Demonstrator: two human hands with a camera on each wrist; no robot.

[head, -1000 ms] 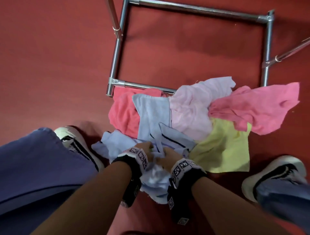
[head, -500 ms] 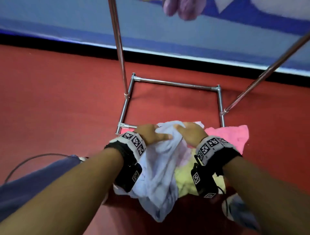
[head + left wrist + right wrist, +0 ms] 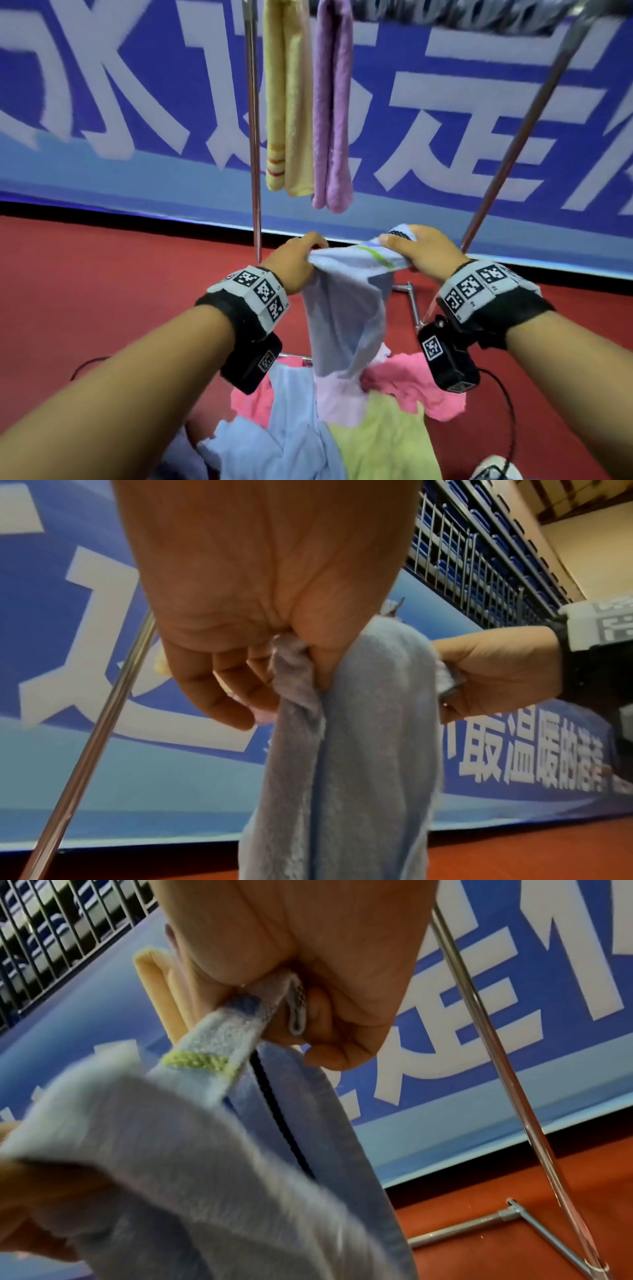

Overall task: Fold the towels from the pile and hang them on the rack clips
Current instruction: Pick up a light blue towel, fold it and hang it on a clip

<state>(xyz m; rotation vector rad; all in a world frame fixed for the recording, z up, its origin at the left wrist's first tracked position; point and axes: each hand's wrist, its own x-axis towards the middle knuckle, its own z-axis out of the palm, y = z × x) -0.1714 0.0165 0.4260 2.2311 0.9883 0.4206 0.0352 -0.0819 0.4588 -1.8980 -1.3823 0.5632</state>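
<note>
Chrome left pole (image 3: pixel 254 137) of the rack stands at the left of the scene, and I take it as the landmark. Just right of its lower part, the left hand (image 3: pixel 294 262) has its fingers curled around one bunched end of the light blue towel (image 3: pixel 346 315). The left wrist view confirms this pinch. Right of the pole, higher up, a folded yellow towel (image 3: pixel 287 102) and a folded purple towel (image 3: pixel 332 109) hang side by side; their clips are out of view. Further right, the right hand (image 3: pixel 423 251) grips the other end of the blue towel, where a green stripe shows. The towel hangs down between the two hands in front of the rack. Below it, on the red floor (image 3: pixel 102 291), lies the pile (image 3: pixel 376 404) of pink, yellow and blue towels. At far right the rack's right pole (image 3: pixel 513 144) leans.

Half a second ago both hands were low, just above the pile, with the towel bunched; now they are raised and the towel's lower end has left the pile.
</note>
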